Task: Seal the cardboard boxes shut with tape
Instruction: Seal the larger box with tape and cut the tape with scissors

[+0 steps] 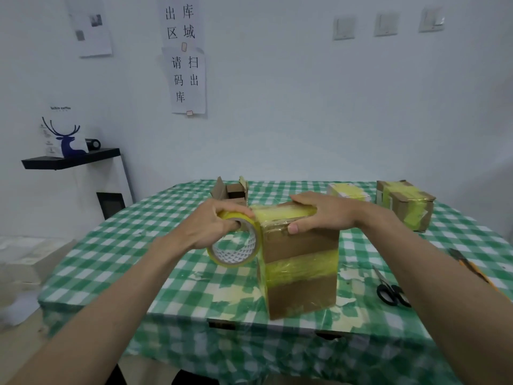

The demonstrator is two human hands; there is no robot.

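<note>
Your left hand (213, 223) covers the top of the tape roll (236, 243); where the strip leaves it is hidden. Your right hand (324, 215) hides the box (299, 273) top's right part, seam unreadable. Open carton (231, 191) behind: contents too dark to tell. Top wall sign (180, 18) cut by the upper edge. Yellow-handled tool (469, 265) partly behind your right forearm.

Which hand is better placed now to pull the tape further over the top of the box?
The left hand. It already grips the tape roll against the left upper edge of the box. The right hand rests on the box top, thumb on the front face, steadying it.
</note>
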